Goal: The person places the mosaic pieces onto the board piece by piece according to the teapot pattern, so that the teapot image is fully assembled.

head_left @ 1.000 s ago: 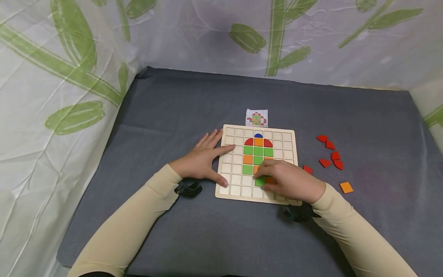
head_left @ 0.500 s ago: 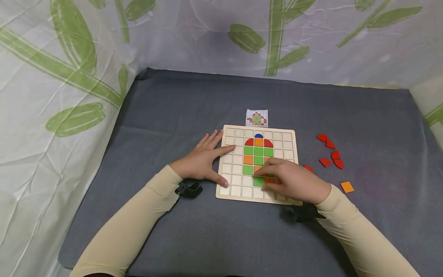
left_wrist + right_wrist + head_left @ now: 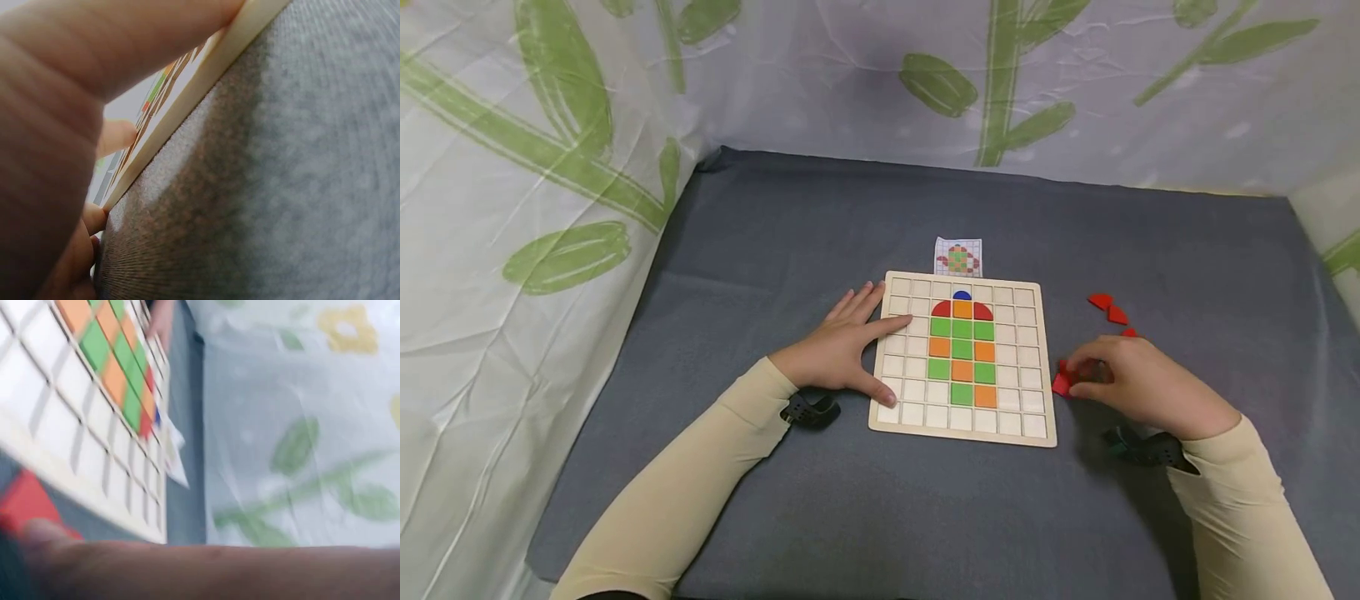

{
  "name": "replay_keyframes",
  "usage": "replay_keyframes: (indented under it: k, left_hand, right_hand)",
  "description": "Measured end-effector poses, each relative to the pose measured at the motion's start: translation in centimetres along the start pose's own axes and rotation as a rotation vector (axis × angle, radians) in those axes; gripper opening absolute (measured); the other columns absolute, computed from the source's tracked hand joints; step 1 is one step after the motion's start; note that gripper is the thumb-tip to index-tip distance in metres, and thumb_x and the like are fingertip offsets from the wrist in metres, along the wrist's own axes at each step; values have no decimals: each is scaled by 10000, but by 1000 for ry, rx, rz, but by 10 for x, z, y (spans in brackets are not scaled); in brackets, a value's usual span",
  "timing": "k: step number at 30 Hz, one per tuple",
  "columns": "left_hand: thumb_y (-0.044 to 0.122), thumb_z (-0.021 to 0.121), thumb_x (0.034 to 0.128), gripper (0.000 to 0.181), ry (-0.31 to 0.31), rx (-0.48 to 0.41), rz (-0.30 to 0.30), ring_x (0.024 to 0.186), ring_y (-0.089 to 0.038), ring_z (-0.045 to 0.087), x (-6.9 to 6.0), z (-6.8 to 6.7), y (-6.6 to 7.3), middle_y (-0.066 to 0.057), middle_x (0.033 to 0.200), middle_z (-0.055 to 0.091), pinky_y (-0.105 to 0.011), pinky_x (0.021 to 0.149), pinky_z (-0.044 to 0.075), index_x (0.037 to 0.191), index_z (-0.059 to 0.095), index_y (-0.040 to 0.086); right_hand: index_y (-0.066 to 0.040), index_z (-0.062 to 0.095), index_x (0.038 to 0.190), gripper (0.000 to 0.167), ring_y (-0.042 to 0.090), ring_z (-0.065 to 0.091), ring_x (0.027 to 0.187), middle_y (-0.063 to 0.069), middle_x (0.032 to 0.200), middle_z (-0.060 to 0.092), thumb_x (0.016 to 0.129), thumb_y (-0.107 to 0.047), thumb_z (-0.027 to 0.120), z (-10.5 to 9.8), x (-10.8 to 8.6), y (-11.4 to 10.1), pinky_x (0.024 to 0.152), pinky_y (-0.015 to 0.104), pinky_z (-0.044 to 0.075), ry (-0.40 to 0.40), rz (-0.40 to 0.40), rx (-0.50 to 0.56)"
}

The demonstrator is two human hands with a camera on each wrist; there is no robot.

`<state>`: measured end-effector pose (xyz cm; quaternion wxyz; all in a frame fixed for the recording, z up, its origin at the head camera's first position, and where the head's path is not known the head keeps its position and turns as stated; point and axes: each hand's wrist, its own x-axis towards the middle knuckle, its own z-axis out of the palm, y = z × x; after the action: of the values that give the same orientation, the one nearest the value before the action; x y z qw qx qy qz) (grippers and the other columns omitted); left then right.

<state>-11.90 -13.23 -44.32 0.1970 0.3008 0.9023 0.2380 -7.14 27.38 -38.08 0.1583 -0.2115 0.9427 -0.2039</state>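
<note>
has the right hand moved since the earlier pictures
Yes: the right hand has moved rightward from over the board to red pieces beside it.

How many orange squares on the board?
5: top square under the blue piece; left square, right square in row four; middle square, row five; bottom square, row six. None looks hidden.

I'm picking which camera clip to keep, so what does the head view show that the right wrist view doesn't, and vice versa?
Only the head view shows the right sleeve and the two farthest red pieces.

Only the right wrist view shows a full yellow flower on the curtain.

Both show the board, the card, the right hand and the left hand, though that one is blurred in the wrist view.
</note>
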Motion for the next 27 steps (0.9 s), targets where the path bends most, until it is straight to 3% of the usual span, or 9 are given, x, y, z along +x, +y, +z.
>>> replay_keyframes:
  k: [7, 16, 21, 25, 27]
  left_hand:
    - [716, 892, 670, 1218, 10, 2, 3, 1623, -266, -149, 0, 0, -1, -120, 1764, -97, -466, 1299, -98, 1665, 336, 288]
    - [729, 886, 664, 1225, -5, 0, -2, 1623, -266, -152, 2, 2, -1, -118, 1765, -99, -468, 1298, -100, 1665, 334, 290]
    - [726, 890, 662, 1225, -4, 0, 2, 1623, -268, -151, 2, 1, -1, -112, 1766, -100, -471, 1297, -101, 1664, 338, 287]
    - [716, 899, 658, 1228, -2, -7, 2, 1623, -267, -154, 3, 0, -1, -110, 1766, -101, -479, 1295, -105, 1664, 339, 288]
    - [712, 903, 655, 1231, -4, -9, -1, 1623, -266, -154, 4, 1, -1, -109, 1766, -98, -481, 1294, -107, 1664, 340, 287]
  right_hand:
    - [-5, 736, 1118, 427, 297, 690, 978, 62, 1028, 754, 826, -274, 890, -18, -18, 29, 825, 497, 563, -82, 202, -56]
    - [-64, 683, 948, 399, 302, 643, 846, 117, 916, 690, 825, -398, 864, -29, -37, 43, 641, 449, 503, -177, 444, -88]
    - [-159, 678, 769, 259, 212, 555, 726, 9, 753, 599, 868, -360, 807, -27, -38, 45, 580, 363, 409, -212, 472, -70]
    - [-197, 581, 615, 363, 156, 433, 648, -74, 625, 404, 867, -319, 812, -20, -34, 46, 573, 327, 329, -202, 435, -37]
    - [-191, 635, 641, 323, 144, 465, 663, -90, 629, 464, 860, -319, 834, -17, -32, 46, 591, 320, 373, -193, 398, -12]
